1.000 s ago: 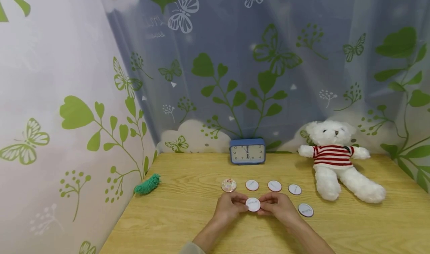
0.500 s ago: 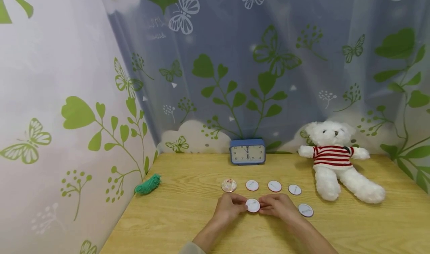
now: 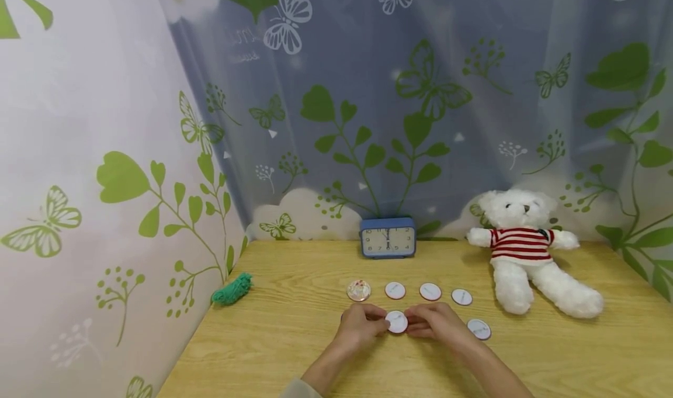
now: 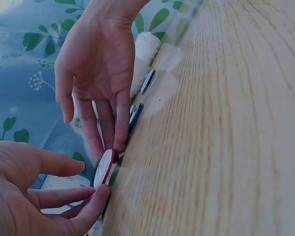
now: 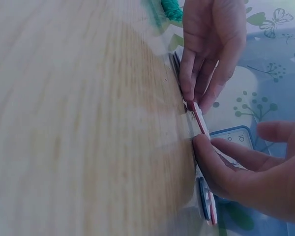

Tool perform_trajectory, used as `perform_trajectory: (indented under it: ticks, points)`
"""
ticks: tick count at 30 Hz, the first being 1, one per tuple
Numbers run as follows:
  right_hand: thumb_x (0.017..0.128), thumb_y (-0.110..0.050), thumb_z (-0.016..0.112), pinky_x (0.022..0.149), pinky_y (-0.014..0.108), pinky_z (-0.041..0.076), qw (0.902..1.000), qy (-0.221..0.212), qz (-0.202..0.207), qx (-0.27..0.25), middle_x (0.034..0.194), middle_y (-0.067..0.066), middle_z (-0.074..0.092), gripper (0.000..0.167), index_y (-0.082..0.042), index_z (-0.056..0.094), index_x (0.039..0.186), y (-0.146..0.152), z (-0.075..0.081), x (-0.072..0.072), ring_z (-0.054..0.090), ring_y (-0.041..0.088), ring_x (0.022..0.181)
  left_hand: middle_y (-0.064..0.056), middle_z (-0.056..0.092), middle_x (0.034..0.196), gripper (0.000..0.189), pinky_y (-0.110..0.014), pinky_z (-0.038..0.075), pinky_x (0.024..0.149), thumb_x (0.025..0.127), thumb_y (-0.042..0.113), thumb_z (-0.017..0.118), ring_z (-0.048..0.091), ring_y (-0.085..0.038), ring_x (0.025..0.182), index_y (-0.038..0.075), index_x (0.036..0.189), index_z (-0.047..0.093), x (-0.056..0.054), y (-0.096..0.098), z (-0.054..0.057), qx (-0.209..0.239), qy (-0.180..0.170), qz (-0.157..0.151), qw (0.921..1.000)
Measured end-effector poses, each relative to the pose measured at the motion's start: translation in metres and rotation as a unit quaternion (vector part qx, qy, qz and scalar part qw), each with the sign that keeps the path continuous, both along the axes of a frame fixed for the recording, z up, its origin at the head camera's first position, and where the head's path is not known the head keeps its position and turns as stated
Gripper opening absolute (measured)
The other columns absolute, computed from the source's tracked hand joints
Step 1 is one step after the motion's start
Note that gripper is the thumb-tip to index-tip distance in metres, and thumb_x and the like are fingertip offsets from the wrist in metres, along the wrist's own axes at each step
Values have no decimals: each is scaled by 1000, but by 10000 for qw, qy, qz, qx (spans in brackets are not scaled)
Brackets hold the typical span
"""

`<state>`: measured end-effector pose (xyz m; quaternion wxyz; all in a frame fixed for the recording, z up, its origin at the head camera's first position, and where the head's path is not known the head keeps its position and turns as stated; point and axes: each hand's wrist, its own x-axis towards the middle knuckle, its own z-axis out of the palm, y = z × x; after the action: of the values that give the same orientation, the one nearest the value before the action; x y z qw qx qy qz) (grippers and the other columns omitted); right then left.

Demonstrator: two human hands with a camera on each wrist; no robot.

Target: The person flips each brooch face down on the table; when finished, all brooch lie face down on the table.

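Observation:
A round button badge (image 3: 396, 322), white back with a pin and a red rim, is held between both hands close over the wooden table. My left hand (image 3: 360, 328) pinches its left edge, the thumb overlapping the white back. My right hand (image 3: 433, 326) holds the opposite edge with its fingertips. In the left wrist view the badge (image 4: 103, 168) stands tilted, the right hand's fingers reaching its far edge. The right wrist view shows the badge (image 5: 200, 120) edge-on between the two hands. A dark rim of another badge (image 3: 342, 316) peeks from behind the left hand.
Behind the hands lie a patterned badge (image 3: 358, 290) and white-backed badges (image 3: 395, 290), (image 3: 430, 291), (image 3: 461, 297). Another badge (image 3: 479, 329) lies beside the right wrist. A blue clock (image 3: 388, 238), white teddy bear (image 3: 523, 252) and green yarn bundle (image 3: 232, 289) stand farther out.
Both hands keep hold of the badge, which has shifted only slightly. A dark badge rim now shows beside the left hand. The other things have stayed in place.

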<state>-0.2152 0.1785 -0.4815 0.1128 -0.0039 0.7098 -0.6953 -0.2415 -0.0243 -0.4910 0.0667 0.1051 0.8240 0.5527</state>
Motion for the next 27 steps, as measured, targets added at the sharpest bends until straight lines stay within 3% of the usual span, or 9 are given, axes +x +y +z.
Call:
perform_trajectory:
  ticks: [11,27]
  points:
    - [106,-10,48,95,41,61,9997,14,-121,220,118,29,69,41,25,56,125,-1,-2,-1,70,29,109,-6,73,84,15,-26,59,65,87,1,77,70,-17,76,-4,102,75,2,1,-2,253,-129,-131,9995]
    - [107,-12,47,94,40,61,9990,86,-236,372,122,30,67,42,24,56,127,-1,2,2,69,30,109,-6,72,91,19,-28,61,70,89,1,76,70,-16,79,-6,107,73,1,0,-1,256,-262,-236,9991]
